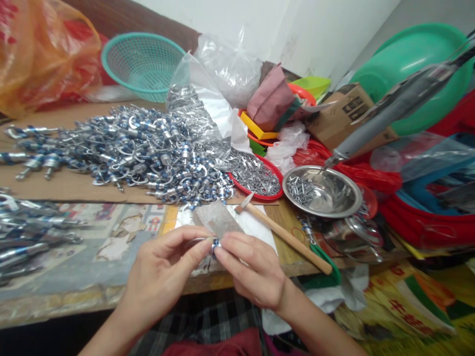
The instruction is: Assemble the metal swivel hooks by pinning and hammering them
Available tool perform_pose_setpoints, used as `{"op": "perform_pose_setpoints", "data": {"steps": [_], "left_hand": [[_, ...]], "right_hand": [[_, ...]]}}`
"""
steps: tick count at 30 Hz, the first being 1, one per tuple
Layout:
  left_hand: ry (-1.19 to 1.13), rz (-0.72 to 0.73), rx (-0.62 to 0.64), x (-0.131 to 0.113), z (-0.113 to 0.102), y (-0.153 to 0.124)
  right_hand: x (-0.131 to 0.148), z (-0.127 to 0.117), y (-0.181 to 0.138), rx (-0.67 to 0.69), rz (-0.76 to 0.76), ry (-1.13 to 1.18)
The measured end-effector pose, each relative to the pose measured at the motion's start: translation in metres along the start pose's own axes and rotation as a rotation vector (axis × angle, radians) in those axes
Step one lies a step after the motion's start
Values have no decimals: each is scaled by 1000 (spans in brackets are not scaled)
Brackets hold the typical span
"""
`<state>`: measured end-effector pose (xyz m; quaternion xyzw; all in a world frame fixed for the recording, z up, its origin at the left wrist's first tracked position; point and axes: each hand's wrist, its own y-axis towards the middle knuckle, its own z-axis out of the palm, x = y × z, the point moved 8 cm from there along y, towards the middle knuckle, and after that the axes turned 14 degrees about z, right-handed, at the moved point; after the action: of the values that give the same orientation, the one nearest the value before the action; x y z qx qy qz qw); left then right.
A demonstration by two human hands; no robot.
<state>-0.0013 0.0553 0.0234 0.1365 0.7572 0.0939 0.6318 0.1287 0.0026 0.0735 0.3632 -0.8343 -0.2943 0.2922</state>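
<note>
Both hands meet at the front edge of the bench. My left hand [159,269] and my right hand [256,269] are closed, fingertips pinching a small silver metal fitting with a blue band [215,243] between them. Fingers cover most of it, and what lies inside the palms is hidden. Just beyond the fingertips is a flat grey metal plate [218,217] on the bench. Right of the plate a hammer [289,240] lies with its wooden handle slanting toward the bench edge. A large pile of similar silver and blue fittings [148,148] spreads behind my hands.
More fittings [33,237] lie at the left. A red dish [278,190] of small metal parts stands beside a steel bowl [343,198] holding pins. Above the bowl hangs a grey power screwdriver [393,104]. Behind are a green basket [144,62] and a cardboard box [341,111].
</note>
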Motion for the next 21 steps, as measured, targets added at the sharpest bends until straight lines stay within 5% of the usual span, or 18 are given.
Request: {"op": "perform_pose_setpoints", "data": {"steps": [5,12,21], "left_hand": [[10,35,65,-6,-1,2],[-43,20,120,-4,6,6],[-282,-208,-47,27,16,-13]], "right_hand": [[-7,5,-1,-6,153,29],[-6,1,0,2,183,20],[-24,15,1,77,570,266]]}}
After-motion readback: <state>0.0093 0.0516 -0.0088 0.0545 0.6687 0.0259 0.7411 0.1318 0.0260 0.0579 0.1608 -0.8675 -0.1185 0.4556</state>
